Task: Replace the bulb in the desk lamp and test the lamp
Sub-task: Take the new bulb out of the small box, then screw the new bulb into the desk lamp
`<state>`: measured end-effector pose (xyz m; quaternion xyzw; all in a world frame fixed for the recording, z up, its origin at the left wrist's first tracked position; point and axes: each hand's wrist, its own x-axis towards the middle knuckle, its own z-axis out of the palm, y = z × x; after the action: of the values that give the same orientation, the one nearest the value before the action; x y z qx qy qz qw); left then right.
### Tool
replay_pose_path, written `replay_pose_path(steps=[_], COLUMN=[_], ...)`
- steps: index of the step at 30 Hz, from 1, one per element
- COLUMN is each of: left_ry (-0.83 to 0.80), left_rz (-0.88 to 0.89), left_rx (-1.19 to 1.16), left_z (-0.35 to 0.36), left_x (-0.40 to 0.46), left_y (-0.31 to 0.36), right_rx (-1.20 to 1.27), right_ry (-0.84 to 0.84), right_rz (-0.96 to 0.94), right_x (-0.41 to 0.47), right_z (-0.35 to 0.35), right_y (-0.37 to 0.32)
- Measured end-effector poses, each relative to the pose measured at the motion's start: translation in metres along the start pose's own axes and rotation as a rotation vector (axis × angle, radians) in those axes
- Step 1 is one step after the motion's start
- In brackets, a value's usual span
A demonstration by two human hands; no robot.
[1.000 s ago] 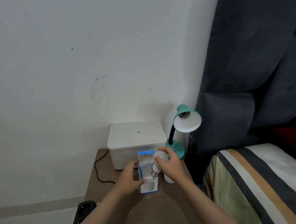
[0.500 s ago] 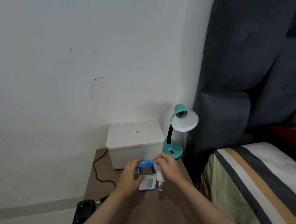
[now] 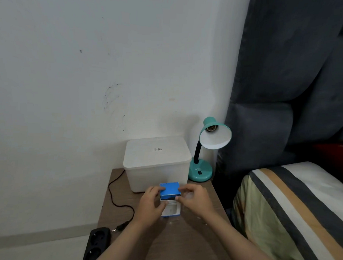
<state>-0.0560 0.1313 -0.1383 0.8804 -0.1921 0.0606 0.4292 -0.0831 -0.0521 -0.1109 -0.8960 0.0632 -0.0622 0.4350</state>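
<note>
Head view: a small blue-and-white bulb box (image 3: 170, 201) stands upright on the bedside table (image 3: 182, 243), its long axis vertical and its blue top flap folded nearly shut. The left hand (image 3: 151, 204) grips the box's left side, fingers curled against it; the right hand (image 3: 193, 200) pinches the flap's right edge. A pale rounded shape under the right fingers may be a bulb, but this cannot be told. The teal desk lamp (image 3: 207, 150) stands beyond and to the right, beside a white lidded bin (image 3: 156, 162), its socket (image 3: 211, 128) bare and facing the wearer. The right hand lies nearer the lamp. The cord's plug (image 3: 120, 227) lies loose beside a black power strip (image 3: 96, 244).
</note>
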Motion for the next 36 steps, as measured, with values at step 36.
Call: replay_pose_path(steps=[36], left_ry=[0.149], left_rz=[0.283], left_rx=[0.010], left_z=[-0.011], left_x=[0.057], left_y=[0.100], right_rx=[0.435], right_ry=[0.104], right_rz=[0.031], right_x=[0.005], right_z=[-0.118], right_y=[-0.016])
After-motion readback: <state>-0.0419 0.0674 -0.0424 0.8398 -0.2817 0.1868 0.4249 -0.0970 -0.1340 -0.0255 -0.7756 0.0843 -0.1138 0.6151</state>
